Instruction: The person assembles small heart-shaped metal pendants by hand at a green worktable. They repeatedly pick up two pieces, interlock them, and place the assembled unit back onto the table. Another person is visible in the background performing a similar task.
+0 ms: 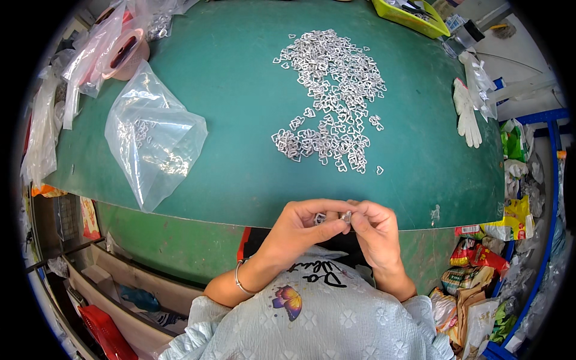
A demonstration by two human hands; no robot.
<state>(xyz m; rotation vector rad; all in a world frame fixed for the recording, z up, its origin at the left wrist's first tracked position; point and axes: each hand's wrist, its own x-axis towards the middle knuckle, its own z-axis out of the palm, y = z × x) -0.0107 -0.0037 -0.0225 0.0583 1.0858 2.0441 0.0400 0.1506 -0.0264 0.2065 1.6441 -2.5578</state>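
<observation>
Both my hands meet at the table's near edge, fingertips together. My left hand [309,222] pinches a small silvery metal piece [347,216] between thumb and forefinger, and another heart-shaped metal piece [320,219] shows inside its curled fingers. Against the same pinched piece, my right hand [376,231] closes its thumb and fingertips. Beyond them a large pile of silver heart-shaped metal pieces [342,90] spreads over the green table [240,120]. A single heart [379,170] lies apart at the pile's near right. To the left, a clear plastic bag [159,156] lies flat with several small pieces inside.
A pink basket [129,57] and plastic bags [90,60] crowd the far left. A yellow-green tray [414,17] with tools stands at the far right, and a white glove [466,114] lies near the right edge. Blue shelving [555,180] with packets flanks the table.
</observation>
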